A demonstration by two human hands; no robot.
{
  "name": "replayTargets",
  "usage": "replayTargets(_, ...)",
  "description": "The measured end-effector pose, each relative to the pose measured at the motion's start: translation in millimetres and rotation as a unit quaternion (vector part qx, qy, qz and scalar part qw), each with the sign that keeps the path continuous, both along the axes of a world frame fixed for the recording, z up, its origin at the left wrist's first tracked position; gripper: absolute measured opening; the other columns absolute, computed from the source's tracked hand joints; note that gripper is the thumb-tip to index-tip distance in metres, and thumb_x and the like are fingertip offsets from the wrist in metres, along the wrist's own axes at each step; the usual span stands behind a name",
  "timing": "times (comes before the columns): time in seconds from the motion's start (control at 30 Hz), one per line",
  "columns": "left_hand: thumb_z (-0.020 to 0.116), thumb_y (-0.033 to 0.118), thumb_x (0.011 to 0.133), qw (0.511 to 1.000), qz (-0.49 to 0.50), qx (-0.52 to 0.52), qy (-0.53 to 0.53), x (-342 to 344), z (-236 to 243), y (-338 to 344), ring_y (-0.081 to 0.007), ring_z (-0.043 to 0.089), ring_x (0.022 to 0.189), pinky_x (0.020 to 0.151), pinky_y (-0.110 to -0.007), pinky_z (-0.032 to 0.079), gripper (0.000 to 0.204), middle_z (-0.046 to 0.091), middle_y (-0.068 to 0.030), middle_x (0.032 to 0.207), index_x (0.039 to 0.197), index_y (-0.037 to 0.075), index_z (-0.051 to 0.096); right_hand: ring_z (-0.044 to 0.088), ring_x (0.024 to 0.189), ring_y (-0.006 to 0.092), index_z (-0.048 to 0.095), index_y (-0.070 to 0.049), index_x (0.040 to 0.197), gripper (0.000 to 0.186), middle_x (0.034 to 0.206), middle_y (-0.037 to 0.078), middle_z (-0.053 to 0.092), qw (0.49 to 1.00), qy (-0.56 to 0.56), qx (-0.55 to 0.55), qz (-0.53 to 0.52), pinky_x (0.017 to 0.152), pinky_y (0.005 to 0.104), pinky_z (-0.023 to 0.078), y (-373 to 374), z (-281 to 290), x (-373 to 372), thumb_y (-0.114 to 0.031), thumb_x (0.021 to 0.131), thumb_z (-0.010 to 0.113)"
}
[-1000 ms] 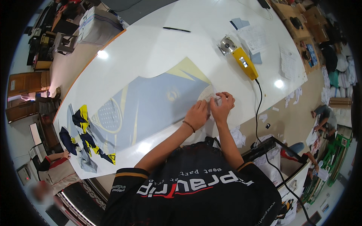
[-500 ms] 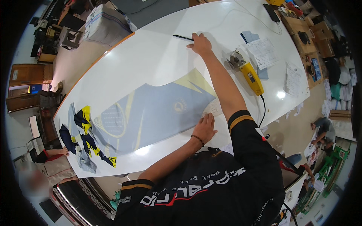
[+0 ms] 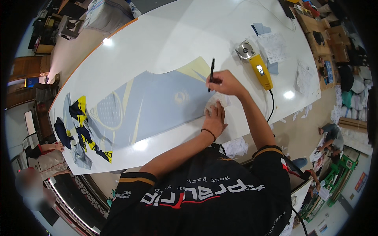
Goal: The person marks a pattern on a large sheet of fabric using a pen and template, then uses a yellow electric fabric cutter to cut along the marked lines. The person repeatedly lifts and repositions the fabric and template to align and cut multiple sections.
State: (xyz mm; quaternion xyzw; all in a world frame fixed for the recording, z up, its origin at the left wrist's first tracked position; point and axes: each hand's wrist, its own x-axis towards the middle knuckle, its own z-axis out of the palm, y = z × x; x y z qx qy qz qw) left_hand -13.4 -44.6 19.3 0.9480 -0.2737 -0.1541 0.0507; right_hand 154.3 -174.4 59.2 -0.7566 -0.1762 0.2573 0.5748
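My left hand (image 3: 214,118) lies with outstretched fingers on a small beige paper piece (image 3: 224,100) at the right end of a pale blue sheet (image 3: 153,102) with yellow stripes and printed shapes. My right hand (image 3: 223,83) is closed on a black pen (image 3: 212,65), held upright above that end. To the right, a yellow electric cutter (image 3: 260,69) with a round metal head rests beside papers (image 3: 271,45). A heap of navy, yellow and grey fabric scraps (image 3: 80,129) lies at the sheet's left end.
The white table (image 3: 165,35) has a curved orange edge. A phone (image 3: 286,8) lies at its back right corner. The cutter's cord runs toward me. A co-worker's hand (image 3: 58,145) touches the left edge; another person (image 3: 330,137) works at the right. A wrapped bale (image 3: 104,13) stands beyond the table.
My right hand left the beige paper, reached the pen at the back, and has come back holding it upright. My left hand has stayed by the paper, its fingers now spread on it.
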Motion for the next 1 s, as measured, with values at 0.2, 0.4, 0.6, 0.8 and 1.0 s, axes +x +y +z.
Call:
replayTargets(0.2, 0.060, 0.058, 0.094, 0.999, -0.031, 0.038, -0.008, -11, -23, -5, -0.0462, 0.043, 0.139, 0.105, -0.066, 0.041, 0.087, 0.045, -0.0302, 0.151, 0.147, -0.008, 0.044, 0.073, 0.084, 0.0240, 0.073, -0.004, 0.095, 0.013, 0.088, 0.011, 0.075, 0.997, -0.026, -0.020, 0.070, 0.080, 0.0362, 0.056, 9, -25, -53, -0.010, 0.083, 0.075)
replayTargets(0.4, 0.052, 0.060, 0.099, 0.998, -0.050, 0.030, 0.017, -9, -27, 0, -0.0441, 0.050, 0.137, 0.112, -0.061, 0.037, 0.082, 0.058, -0.0278, 0.141, 0.145, -0.008, 0.047, 0.073, 0.085, 0.0289, 0.073, -0.001, 0.095, 0.015, 0.087, 0.016, 0.075, 0.991, -0.002, -0.052, 0.123, 0.082, 0.0391, 0.056, 26, -33, -71, -0.008, 0.082, 0.076)
replayTargets(0.6, 0.048, 0.058, 0.102, 0.990, -0.063, 0.052, 0.117, -6, -33, -2, -0.0459, 0.039, 0.147, 0.115, -0.065, 0.032, 0.081, 0.045, -0.0243, 0.157, 0.156, -0.002, 0.038, 0.074, 0.087, 0.0344, 0.074, -0.001, 0.096, 0.016, 0.088, 0.018, 0.075, 0.990, -0.017, -0.058, 0.128, 0.082, 0.0405, 0.057, 29, -47, -77, -0.007, 0.081, 0.075)
replayTargets(0.8, 0.052, 0.060, 0.099, 0.994, -0.052, 0.032, 0.092, -4, -30, 2, -0.0451, 0.042, 0.144, 0.114, -0.060, 0.035, 0.084, 0.048, -0.0259, 0.153, 0.150, -0.006, 0.043, 0.068, 0.091, 0.0318, 0.071, -0.004, 0.088, 0.012, 0.087, 0.011, 0.072, 0.976, -0.145, -0.097, 0.131, 0.086, 0.0400, 0.053, 30, -52, -76, -0.003, 0.078, 0.076)
replayTargets(1.0, 0.061, 0.058, 0.094, 0.998, -0.037, 0.041, -0.005, -5, -16, 2, -0.0443, 0.037, 0.140, 0.106, -0.059, 0.045, 0.089, 0.035, -0.0280, 0.160, 0.153, -0.006, 0.039, 0.062, 0.100, 0.0309, 0.072, -0.009, 0.096, 0.013, 0.098, 0.009, 0.070, 0.945, -0.275, -0.176, -0.020, 0.089, 0.0436, 0.049, -15, -33, -56, -0.007, 0.084, 0.070)
